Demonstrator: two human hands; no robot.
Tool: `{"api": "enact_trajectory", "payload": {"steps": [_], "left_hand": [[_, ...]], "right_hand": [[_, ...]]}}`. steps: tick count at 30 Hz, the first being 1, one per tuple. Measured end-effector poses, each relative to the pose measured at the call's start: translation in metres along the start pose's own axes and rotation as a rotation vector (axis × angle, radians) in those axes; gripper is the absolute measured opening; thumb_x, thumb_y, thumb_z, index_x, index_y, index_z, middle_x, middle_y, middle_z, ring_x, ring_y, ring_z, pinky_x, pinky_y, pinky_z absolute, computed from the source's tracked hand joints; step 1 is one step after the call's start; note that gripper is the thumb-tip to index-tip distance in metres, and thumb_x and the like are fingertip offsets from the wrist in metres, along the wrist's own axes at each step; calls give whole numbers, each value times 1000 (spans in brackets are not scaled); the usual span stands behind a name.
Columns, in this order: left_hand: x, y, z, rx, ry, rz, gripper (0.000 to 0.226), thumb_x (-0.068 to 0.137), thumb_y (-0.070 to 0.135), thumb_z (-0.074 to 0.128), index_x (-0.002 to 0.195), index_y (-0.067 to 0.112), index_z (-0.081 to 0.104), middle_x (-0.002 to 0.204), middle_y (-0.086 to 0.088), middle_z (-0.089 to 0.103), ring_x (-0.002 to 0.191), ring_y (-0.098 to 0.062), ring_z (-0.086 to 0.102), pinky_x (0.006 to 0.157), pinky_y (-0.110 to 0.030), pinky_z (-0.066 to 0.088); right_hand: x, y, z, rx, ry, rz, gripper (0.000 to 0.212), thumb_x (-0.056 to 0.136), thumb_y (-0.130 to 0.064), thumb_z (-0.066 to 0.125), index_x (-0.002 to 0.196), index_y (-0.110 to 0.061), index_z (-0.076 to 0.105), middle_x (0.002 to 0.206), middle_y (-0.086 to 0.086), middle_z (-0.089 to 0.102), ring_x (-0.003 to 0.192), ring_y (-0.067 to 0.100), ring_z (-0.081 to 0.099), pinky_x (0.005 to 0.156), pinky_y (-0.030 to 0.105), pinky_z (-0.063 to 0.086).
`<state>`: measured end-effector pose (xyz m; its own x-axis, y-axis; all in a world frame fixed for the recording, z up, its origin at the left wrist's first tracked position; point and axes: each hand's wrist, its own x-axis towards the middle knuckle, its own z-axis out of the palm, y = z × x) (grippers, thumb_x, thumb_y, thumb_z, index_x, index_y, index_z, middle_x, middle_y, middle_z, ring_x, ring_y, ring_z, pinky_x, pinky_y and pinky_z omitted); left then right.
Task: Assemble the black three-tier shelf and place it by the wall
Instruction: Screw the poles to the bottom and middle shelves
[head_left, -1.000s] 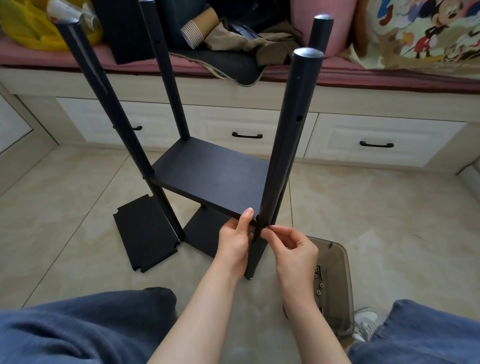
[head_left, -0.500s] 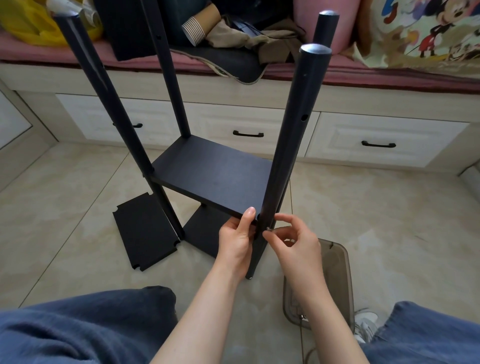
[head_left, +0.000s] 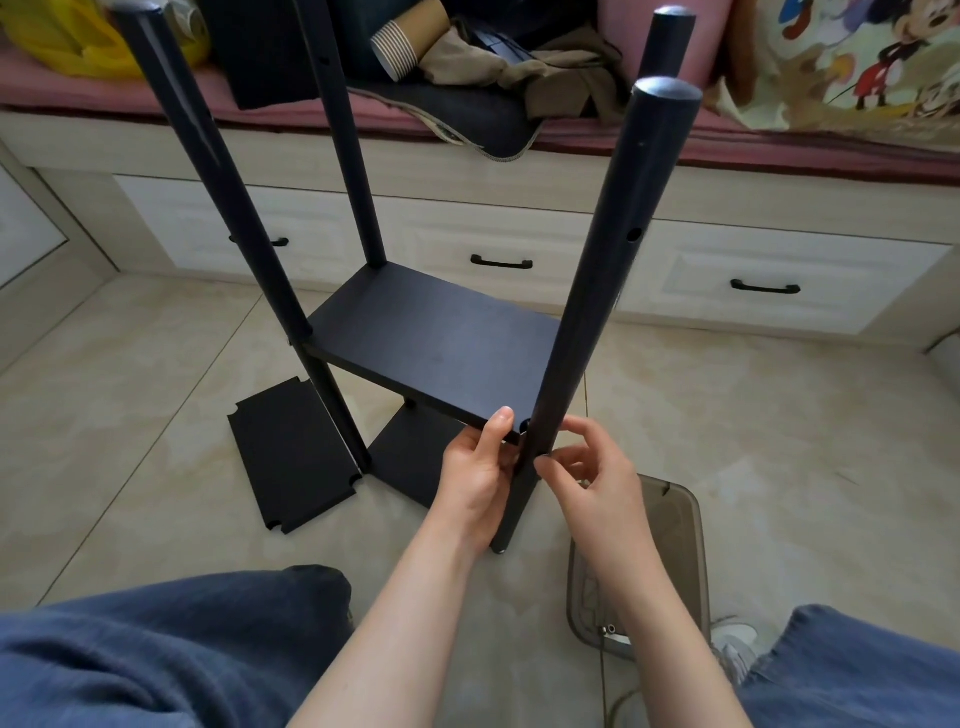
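Observation:
The black shelf frame stands on the tiled floor with several round poles rising from it. A middle board (head_left: 436, 348) sits between the poles, and a lower board (head_left: 410, 457) lies beneath it. My left hand (head_left: 478, 473) grips the near corner of the middle board, thumb on top. My right hand (head_left: 592, 488) pinches a small fastener against the near right pole (head_left: 597, 291) at the level of that corner. A loose black board (head_left: 291, 462) with notched corners lies flat on the floor to the left.
A smoky clear plastic tray (head_left: 675, 525) holding screws sits on the floor by my right wrist. White drawers (head_left: 498, 244) with black handles run along the back under a pink-cushioned bench piled with clothes and bags. My jeans-clad knees fill the bottom corners.
My right hand has lifted slightly and its fingers have spread while pinching at the pole. The left hand keeps its hold on the board corner.

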<state>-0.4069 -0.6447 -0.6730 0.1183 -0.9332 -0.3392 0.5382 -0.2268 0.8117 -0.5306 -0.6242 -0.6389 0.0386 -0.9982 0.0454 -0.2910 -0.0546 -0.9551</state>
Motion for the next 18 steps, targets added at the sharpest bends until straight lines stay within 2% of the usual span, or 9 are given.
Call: {"api": "enact_trajectory", "payload": {"steps": [4,8,12,15,18], "left_hand": [[0,0,0,-3,-16,9,23,100,27,60,94,5,65,81,-7,70,82,-22,71,78,-28,58],[-2,2,2,-56,-43,4,23,95,31,65,94,9,69,96,-14,72,92,-27,72,87,-35,58],[-1,3,3,-101,-73,-8,29,85,38,70,93,10,70,96,-14,72,92,-27,72,87,-34,59],[0,2,4,-125,-74,-7,35,84,38,71,99,8,69,93,-10,73,89,-23,73,86,-34,57],[-1,3,6,-136,-79,-15,38,84,40,70,102,8,67,93,-9,74,89,-21,73,84,-32,57]], "right_hand": [[0,-1,-1,4,2,-1,35,91,-13,69,98,-47,60,85,-19,68,81,1,65,66,8,45],[2,-1,0,10,13,-18,36,89,-11,70,99,-45,61,80,-11,70,77,3,65,66,10,46],[2,5,5,-22,52,-29,40,91,-11,68,109,-45,56,79,-7,66,79,2,63,66,8,45],[2,8,5,-52,62,-54,49,92,-11,66,125,-44,52,78,-6,63,79,2,62,68,8,45],[5,9,3,-69,39,-66,49,92,-10,67,122,-46,55,75,-10,63,78,0,61,67,12,45]]}}
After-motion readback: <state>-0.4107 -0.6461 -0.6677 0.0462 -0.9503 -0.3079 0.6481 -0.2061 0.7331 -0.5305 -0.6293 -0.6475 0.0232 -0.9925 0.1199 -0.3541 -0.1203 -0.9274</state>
